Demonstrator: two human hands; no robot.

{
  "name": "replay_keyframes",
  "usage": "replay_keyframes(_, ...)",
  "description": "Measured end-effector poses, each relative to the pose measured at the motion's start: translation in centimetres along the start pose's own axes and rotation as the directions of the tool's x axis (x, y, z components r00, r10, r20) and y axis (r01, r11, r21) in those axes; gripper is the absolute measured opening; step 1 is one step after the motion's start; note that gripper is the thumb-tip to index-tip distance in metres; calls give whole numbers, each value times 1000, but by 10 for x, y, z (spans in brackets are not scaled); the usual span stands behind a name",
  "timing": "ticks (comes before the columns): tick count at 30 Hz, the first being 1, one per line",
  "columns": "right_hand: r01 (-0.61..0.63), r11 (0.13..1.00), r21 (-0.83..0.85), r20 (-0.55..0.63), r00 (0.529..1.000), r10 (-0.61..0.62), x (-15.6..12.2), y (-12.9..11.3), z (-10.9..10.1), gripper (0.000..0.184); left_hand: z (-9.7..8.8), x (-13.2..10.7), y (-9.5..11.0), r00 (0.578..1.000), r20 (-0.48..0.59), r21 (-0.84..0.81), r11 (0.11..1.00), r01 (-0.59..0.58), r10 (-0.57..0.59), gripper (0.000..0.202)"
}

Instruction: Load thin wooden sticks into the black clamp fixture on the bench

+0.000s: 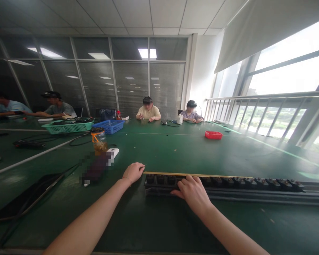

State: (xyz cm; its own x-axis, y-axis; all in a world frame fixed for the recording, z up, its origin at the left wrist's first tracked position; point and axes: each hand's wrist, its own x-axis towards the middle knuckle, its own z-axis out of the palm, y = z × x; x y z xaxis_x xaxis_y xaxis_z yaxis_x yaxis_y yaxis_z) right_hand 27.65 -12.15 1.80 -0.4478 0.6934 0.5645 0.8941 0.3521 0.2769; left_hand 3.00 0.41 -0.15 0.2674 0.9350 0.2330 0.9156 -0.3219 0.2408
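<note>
A long black strip with a row of dark sockets and a brass-coloured top edge [228, 181] lies across the green table [175, 152] in front of me. My left hand [133, 171] rests at the strip's left end with its fingers curled in against that end. My right hand [191, 191] lies on top of the strip a little to the right, fingers bent down over the sockets and pressing on them. Whether either hand grips a small part is hidden.
A dark tablet [26, 200] with a cable lies at my left, beside a blurred dark object [97, 168] and an orange-lidded jar [99, 140]. Green [67, 126] and blue [108, 125] baskets and a red tray [213, 135] stand farther off. Several people sit along the far side.
</note>
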Motion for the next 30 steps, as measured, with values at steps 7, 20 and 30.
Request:
replay_keyframes(7, -37, 991, 127, -84, 995, 48, -15, 4, 10, 22, -43, 20, 11, 947, 295, -370, 929, -12, 129, 32)
replay_keyframes(20, -76, 973, 220, -6, 997, 79, -15, 2, 15, 21, -86, 13, 66, 785, 468, -331, 904, -271, 407, 29)
replay_keyframes(30, -49, 972, 230, -28, 998, 57, -16, 3, 16, 21, -85, 13, 66, 794, 436, -375, 888, -267, 423, 26)
